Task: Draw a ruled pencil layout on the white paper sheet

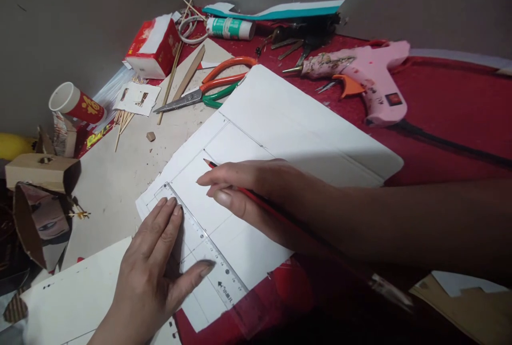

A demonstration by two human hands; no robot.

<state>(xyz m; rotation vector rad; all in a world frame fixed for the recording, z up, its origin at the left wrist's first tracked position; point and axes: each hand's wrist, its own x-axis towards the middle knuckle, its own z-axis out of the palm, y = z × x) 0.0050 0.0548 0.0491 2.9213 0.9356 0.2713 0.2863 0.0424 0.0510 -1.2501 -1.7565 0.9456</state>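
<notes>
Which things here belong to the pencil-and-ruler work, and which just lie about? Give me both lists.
In use:
- left hand, on the ruler
- right hand, holding the pencil
- marked white card

Apparently just lying about:
- scissors
- glue gun
- cup
- red pack

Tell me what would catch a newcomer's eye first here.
The pink glue gun stands out first, on the red surface at upper right. Next come the scissors with orange and green handles, beside the far corner of the white sheet. In the middle, the right hand holds a red pencil; the left hand lies on a clear ruler.
</notes>
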